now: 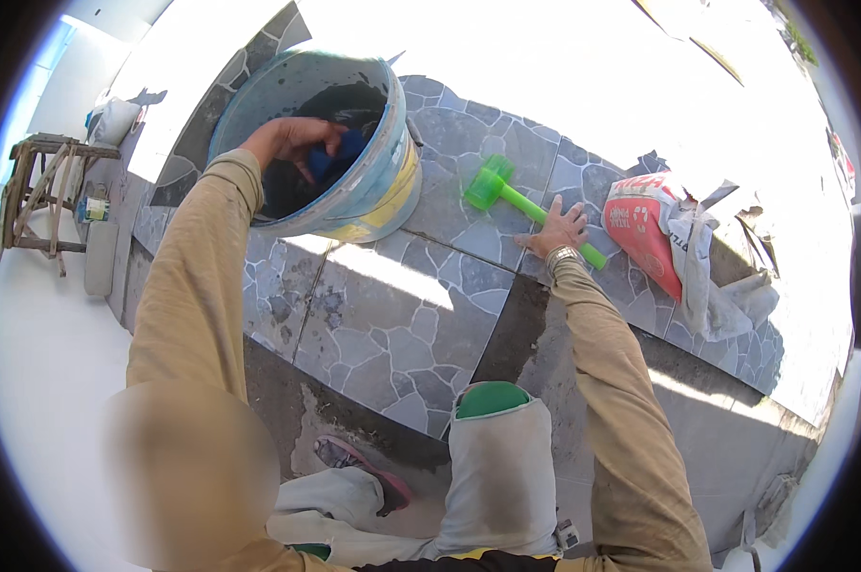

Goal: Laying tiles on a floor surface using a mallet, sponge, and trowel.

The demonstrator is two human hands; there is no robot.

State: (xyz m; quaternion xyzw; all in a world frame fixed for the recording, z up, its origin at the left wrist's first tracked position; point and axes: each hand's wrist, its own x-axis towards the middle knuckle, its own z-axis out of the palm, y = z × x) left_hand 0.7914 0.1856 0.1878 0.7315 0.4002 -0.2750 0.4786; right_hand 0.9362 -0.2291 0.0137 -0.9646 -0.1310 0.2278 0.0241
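- Left hand (302,141): fingers curled around a blue sponge or cloth (345,157), inside the bucket (378,195).
- Right hand (558,230): fingers spread wide, unclosed, across a green mallet (492,183), tiles (383,315) below them.

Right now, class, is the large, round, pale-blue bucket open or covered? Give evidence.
Open: no lid covers the large, round, pale-blue bucket, and the left hand reaches inside its mouth with a dark-blue item.

One bucket (392,202), one mallet (521,202), one red sack (643,234)
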